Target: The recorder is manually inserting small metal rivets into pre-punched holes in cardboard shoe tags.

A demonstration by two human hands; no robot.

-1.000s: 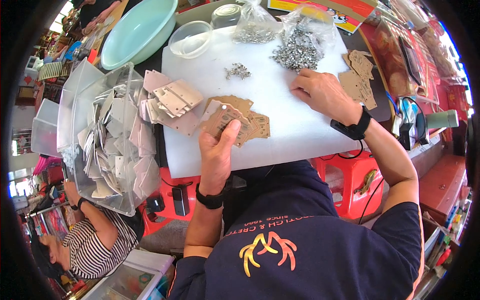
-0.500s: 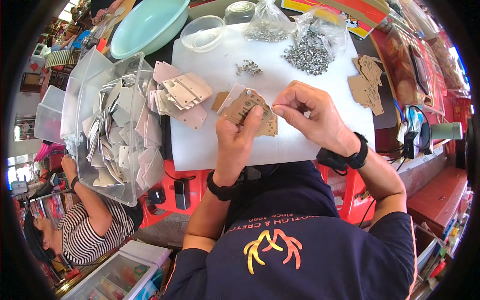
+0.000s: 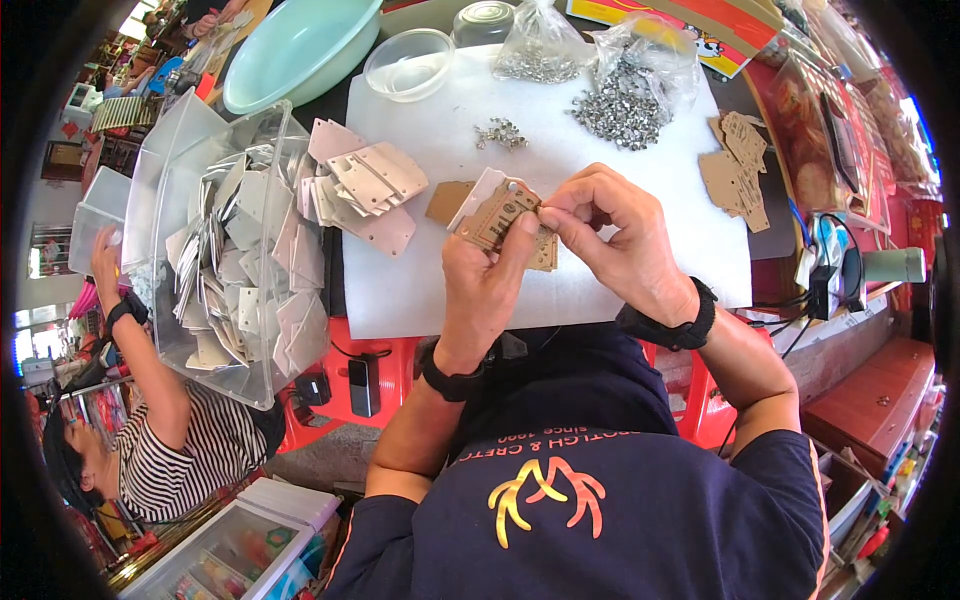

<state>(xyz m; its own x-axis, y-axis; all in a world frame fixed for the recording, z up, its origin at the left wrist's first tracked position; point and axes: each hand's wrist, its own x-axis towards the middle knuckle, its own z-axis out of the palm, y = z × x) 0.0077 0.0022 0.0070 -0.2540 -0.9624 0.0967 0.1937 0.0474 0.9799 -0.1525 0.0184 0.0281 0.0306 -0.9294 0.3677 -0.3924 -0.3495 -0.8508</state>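
My left hand (image 3: 482,285) grips a small stack of brown printed cards (image 3: 490,222), the thumb pressed across their face. A pale card (image 3: 474,193) sticks out at the stack's upper left edge, and a small shiny stud shows near its top corner. My right hand (image 3: 612,222) is closed in a pinch, fingertips at the stack's right edge; what lies between them is hidden. Another brown card (image 3: 449,202) lies just left of the stack on the white sheet (image 3: 650,290). Beyond my hands are a few small metal pieces (image 3: 500,134).
A larger heap of metal pieces (image 3: 622,108) spills from a clear bag. Pale cards (image 3: 375,180) lie at left, beside a clear bin (image 3: 268,350) full of them. Brown cards (image 3: 735,175) rest at right. A person in stripes (image 3: 195,455) sits at far left.
My right hand has come left and down to the cards' edge, its fingertips now touching there. The cards shifted slightly right. The person at left has raised an arm.
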